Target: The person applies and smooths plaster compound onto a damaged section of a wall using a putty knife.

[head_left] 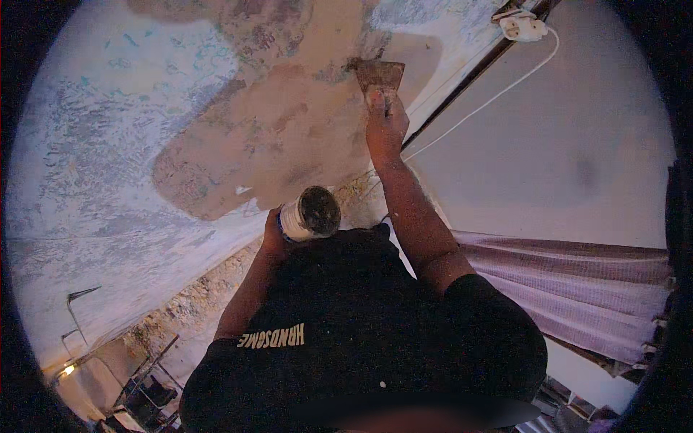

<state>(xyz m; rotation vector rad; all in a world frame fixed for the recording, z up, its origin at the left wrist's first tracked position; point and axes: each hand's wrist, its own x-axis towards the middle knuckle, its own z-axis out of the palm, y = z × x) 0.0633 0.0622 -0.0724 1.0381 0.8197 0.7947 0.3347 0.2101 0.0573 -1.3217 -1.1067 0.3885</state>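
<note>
Wall surface, pale and mottled blue-white (94,159), fills the left side; a broad brown patch of smoothed coating (289,123) spreads across it toward the centre. Below the patch, the person's left hand (273,229) grips a white cylindrical tub with a dark interior (309,215) from its left side, the fingers largely hidden behind it; the tub tilts, its open mouth facing right. Farther right and higher, a flat, trapezoid-bladed scraper (381,75) lies over the patch near its upper right edge. The right hand (387,126) is closed on the scraper's handle end. The scraper's long axis continues the line of the forearm, its broad edge pointing away from the body; whether that edge touches the coating cannot be told. The tub lies below and left of the right hand, well apart from the blade. At far right are a white socket block (522,28) and a mauve striped curtain (570,289).
</note>
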